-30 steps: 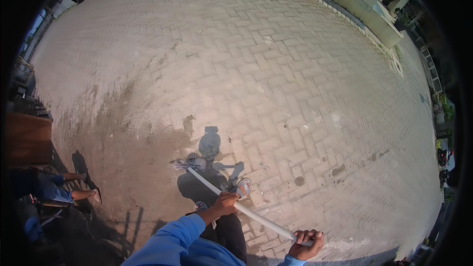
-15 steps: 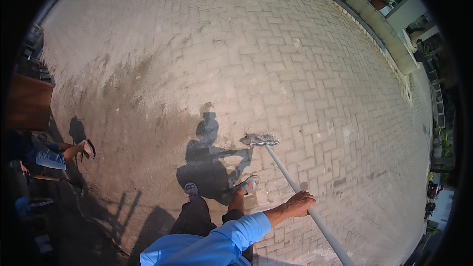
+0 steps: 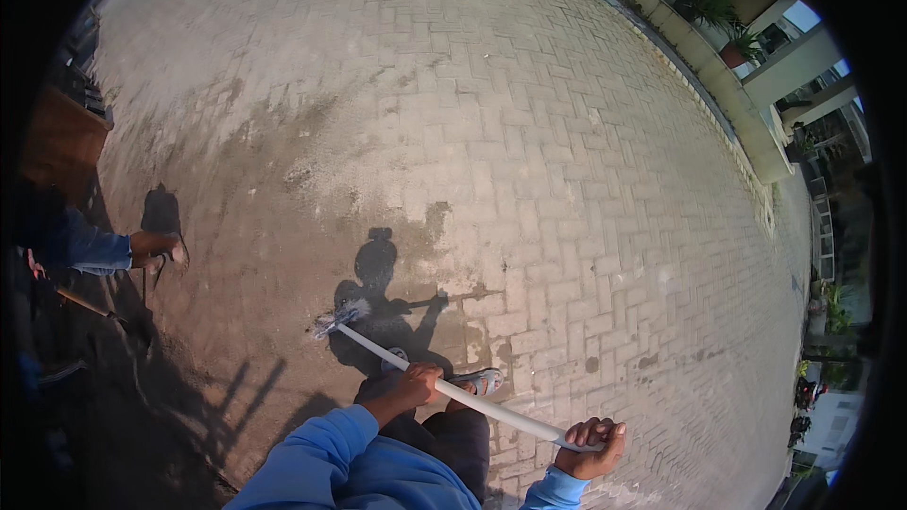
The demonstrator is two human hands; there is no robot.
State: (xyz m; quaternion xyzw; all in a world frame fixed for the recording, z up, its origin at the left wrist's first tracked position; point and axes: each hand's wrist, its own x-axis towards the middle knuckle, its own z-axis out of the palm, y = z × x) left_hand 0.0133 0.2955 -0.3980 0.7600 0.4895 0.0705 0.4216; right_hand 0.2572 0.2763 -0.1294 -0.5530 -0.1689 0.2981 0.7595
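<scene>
A broom (image 3: 491,406) with a long whitish handle slants across in front of me, its bristly grey-white head (image 3: 342,318) down on the paving at the left, in my shadow. Midway along the handle, my left hand (image 3: 416,384) is wrapped round it. My right hand (image 3: 593,447) is closed on the handle's upper end at the lower right. Both arms are in light blue sleeves. My sandalled feet stand just beyond and below the handle, partly hidden by it and my left hand.
Interlocking pavers (image 3: 567,198) spread ahead, with a darker dirty patch (image 3: 255,198) at left. Another person's legs (image 3: 104,244) show at the left edge, near a brown box-like object (image 3: 71,137). A low wall (image 3: 694,61) with potted plants (image 3: 735,49) bounds the upper right.
The broom head has swept left, from beside my right foot into my shadow. My left hand stays on the handle, and my right hand has come into view at its end. The view has shifted slightly.
</scene>
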